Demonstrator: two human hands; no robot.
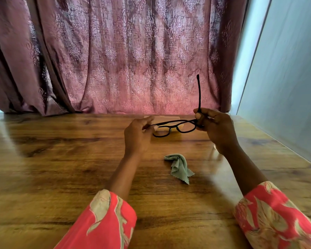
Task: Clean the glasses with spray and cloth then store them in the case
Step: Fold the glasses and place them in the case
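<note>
1. Head view, centre of the frame: the person is holding a pair of black-framed glasses up above a wooden table, with both hands raised just in front of the table's far edge
2. The left hand, left of centre, is pinching the end of the frame's left side, with thumb and fingers curled together on it
3. The right hand, right of centre, is gripping the frame's right corner at the hinge, with the fingers curled tight round it; one temple arm is sticking straight up out of this hand toward the upper right, while the other temple is lying folded along the back of the frame
4. The lenses are facing roughly downward and toward the camera, and the frame is sitting level between the two hands
5. Behind the glasses, at the far edge of the table, a pale yellowish box-like thing is showing; it is mostly hidden by the frame and the hands, and what it is cannot be told
6. Below centre, a crumpled grey-green cloth with zigzag edges is lying on the table between the two forearms, apart from both hands
7. Red sleeves with a pale pattern are filling the lower left and lower right corners
8. A mauve patterned curtain is hanging across the top, and a pale wall is running down the right edge
</note>
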